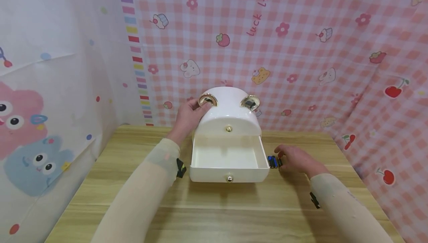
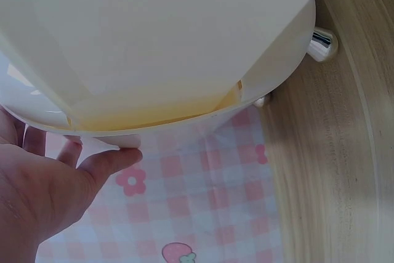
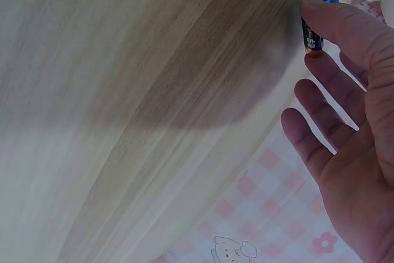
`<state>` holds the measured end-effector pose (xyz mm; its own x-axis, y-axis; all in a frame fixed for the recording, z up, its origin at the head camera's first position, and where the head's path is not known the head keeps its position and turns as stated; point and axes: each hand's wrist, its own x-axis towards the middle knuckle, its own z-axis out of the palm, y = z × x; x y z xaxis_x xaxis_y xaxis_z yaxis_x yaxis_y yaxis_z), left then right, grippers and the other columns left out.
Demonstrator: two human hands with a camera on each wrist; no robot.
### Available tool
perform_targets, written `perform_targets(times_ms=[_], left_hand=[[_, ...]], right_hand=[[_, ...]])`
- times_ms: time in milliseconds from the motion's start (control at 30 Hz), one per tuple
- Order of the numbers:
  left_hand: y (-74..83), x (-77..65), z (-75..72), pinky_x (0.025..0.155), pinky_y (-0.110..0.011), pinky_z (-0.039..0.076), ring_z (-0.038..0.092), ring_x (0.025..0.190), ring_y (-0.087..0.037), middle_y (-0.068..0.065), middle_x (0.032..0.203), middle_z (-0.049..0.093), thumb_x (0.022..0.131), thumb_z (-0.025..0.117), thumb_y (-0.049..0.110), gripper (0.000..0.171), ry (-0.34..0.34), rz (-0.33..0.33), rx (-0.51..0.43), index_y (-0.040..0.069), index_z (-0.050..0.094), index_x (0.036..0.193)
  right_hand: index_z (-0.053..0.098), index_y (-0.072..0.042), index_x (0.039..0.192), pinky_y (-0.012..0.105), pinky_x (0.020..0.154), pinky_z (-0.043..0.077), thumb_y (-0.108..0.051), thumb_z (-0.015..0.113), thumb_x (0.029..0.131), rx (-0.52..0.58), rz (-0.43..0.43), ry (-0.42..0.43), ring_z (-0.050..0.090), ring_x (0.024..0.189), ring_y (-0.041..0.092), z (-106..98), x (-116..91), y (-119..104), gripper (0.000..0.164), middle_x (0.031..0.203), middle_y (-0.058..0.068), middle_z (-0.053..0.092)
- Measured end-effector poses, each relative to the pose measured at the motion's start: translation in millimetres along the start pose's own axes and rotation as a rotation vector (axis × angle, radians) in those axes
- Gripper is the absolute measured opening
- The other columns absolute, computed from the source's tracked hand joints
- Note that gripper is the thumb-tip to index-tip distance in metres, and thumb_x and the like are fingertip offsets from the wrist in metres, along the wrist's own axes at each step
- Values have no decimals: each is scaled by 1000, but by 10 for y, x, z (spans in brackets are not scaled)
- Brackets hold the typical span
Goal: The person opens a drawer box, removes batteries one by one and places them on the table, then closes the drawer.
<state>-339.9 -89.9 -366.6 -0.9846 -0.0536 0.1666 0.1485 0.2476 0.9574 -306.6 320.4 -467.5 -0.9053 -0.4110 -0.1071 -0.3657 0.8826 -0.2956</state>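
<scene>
A glossy white drawer box (image 1: 229,100) with two gold-ringed eyes on its rounded top stands on the wooden table. Its lower drawer (image 1: 208,175) is pulled out, and no contents show inside. My left hand (image 1: 190,117) grips the box at the left eye, thumb on the gold ring and fingers round behind. Beside the drawer's right side, blue batteries (image 1: 272,162) lie side by side. My right hand (image 1: 297,159) pinches a dark battery (image 3: 313,38) by its ends between thumb and index finger, right next to the blue ones. The other fingers are spread.
The wooden table (image 1: 214,217) extends in front and to both sides. A pink checked cloth (image 1: 301,49) hangs right behind the box and along the right. On the left hangs a white cloth (image 1: 67,23) with cartoon figures. A small gold knob (image 1: 229,128) marks the upper drawer, which is closed.
</scene>
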Motion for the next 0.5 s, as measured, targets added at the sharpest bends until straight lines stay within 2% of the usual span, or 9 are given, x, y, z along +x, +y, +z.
perform_targets(times_ms=[200, 500], left_hand=[[-15, 14, 12, 80, -22, 55, 65, 88, -11, -13, 114, 78, 99, 78, 41, 39, 6, 13, 5, 8, 78, 120], [-17, 17, 7, 76, -20, 54, 64, 84, -9, -13, 110, 78, 99, 78, 39, 38, 12, 20, -7, 7, 78, 120]], right_hand=[[64, -1, 131, 63, 102, 55, -8, 92, 76, 21, -1, -7, 70, 113, 40, 5, 9, 16, 62, 119, 16, 75], [65, -1, 129, 62, 103, 55, -7, 92, 75, 26, -15, -8, 70, 113, 38, 35, 48, 44, 61, 117, 16, 76]])
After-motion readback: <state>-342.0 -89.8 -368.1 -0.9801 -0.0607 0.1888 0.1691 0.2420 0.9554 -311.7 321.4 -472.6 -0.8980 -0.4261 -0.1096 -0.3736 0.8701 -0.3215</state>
